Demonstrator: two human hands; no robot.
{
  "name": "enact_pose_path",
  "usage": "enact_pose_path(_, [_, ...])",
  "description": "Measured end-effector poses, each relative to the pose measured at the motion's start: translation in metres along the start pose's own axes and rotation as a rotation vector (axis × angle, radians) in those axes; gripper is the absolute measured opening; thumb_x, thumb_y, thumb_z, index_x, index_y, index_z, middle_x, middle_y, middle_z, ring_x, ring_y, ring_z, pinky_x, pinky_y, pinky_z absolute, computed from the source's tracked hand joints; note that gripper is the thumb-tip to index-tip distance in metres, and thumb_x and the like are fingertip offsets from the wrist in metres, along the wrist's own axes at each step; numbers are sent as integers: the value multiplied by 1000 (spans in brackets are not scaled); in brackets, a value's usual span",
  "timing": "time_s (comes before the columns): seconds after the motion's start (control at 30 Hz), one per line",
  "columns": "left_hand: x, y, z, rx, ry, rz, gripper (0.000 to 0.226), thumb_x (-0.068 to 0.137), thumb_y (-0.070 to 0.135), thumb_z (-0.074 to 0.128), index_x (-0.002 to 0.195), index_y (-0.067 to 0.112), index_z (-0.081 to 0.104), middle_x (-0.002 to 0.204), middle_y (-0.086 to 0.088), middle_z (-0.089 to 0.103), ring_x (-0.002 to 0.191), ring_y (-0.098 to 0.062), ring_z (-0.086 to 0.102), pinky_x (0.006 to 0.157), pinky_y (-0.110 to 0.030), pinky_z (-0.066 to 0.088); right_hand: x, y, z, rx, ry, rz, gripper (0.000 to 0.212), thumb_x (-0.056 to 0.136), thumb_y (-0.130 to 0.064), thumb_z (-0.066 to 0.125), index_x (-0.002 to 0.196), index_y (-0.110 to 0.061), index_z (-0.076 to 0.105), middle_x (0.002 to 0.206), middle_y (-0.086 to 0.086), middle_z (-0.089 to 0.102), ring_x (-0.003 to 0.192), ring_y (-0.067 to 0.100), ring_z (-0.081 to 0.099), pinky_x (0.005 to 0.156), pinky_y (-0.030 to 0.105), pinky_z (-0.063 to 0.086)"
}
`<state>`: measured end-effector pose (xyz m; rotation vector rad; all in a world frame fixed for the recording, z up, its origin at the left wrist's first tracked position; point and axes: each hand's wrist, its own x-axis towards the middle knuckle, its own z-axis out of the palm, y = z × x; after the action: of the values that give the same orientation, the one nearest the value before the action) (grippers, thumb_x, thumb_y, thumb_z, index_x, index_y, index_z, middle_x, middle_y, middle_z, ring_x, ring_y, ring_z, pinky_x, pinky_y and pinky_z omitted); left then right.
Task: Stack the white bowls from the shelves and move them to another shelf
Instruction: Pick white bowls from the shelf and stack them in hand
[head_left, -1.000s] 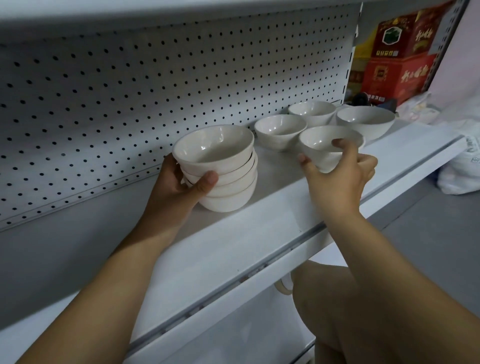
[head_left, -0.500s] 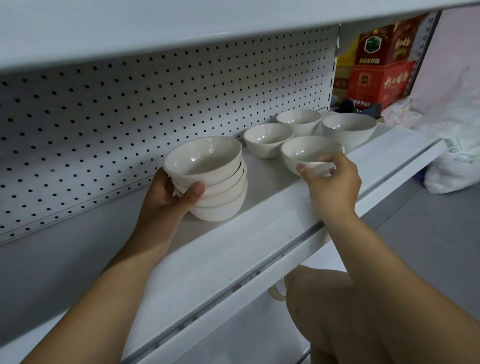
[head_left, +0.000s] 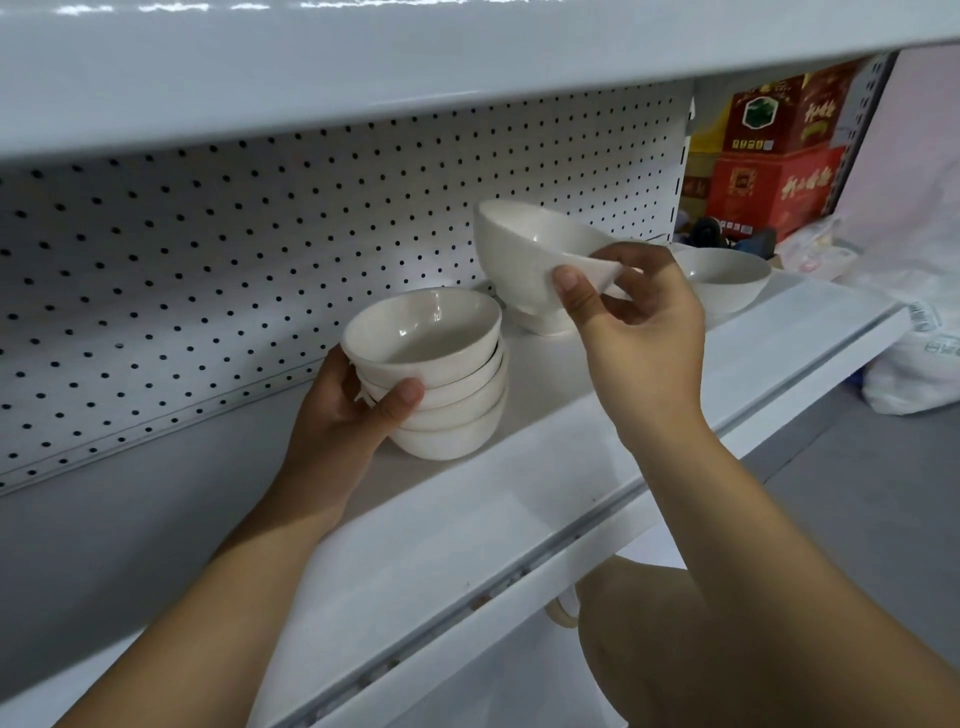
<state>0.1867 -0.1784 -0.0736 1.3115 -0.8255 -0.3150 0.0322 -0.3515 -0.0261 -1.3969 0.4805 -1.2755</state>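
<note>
A stack of white bowls stands on the white shelf. My left hand grips the stack from its left side, thumb across the front. My right hand pinches the rim of a single white bowl and holds it tilted in the air, above and to the right of the stack. Another loose white bowl rests on the shelf further right. Other bowls behind the lifted one are mostly hidden.
A white pegboard panel backs the shelf and an upper shelf hangs close overhead. Red boxes stand at the far right end. A white plastic bag lies on the grey floor. My knee shows below the shelf edge.
My right hand has lifted the single bowl off the shelf and carried it up and left toward the stack, tilting it. My left hand keeps its hold on the stack.
</note>
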Motion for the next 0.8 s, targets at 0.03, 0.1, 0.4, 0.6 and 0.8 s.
enact_pose_path(0.03, [0, 0, 0, 2, 6, 4, 92, 55, 65, 92, 131, 25, 59, 133, 0, 69, 128, -21, 62, 113, -53, 46, -1, -4, 4, 23, -25, -14, 27, 84, -31, 83, 101, -28, 63, 112, -1, 73, 94, 16, 72, 75, 24, 55])
enact_pose_path(0.1, [1, 0, 1, 4, 16, 10, 92, 55, 66, 92, 131, 25, 59, 133, 0, 70, 128, -20, 63, 110, -48, 48, -2, -11, 12, 72, -75, -41, 26, 85, -27, 83, 102, -26, 63, 111, 3, 73, 95, 21, 72, 77, 26, 56])
enact_pose_path(0.4, [4, -2, 2, -48, 5, 39, 76, 70, 32, 82, 138, 12, 54, 133, -2, 70, 126, -19, 65, 100, -29, 53, -16, -9, 35, 169, -299, -75, 24, 86, -10, 80, 99, -16, 61, 104, 14, 70, 85, 14, 67, 77, 24, 54])
enact_pose_path(0.6, [4, -3, 2, -56, 29, 44, 76, 70, 30, 81, 137, 7, 54, 129, -3, 72, 121, -17, 67, 94, -24, 54, -16, 0, 37, 152, -301, -95, 25, 82, -20, 83, 98, -23, 63, 107, 13, 72, 101, 30, 70, 89, 37, 57])
enact_pose_path(0.8, [3, -4, 3, -52, 43, 51, 73, 69, 29, 81, 134, 9, 56, 125, 1, 74, 117, -14, 69, 91, -22, 54, -16, 5, 36, 113, -324, -126, 26, 78, -29, 84, 98, -30, 67, 112, 5, 73, 111, 28, 68, 101, 54, 52])
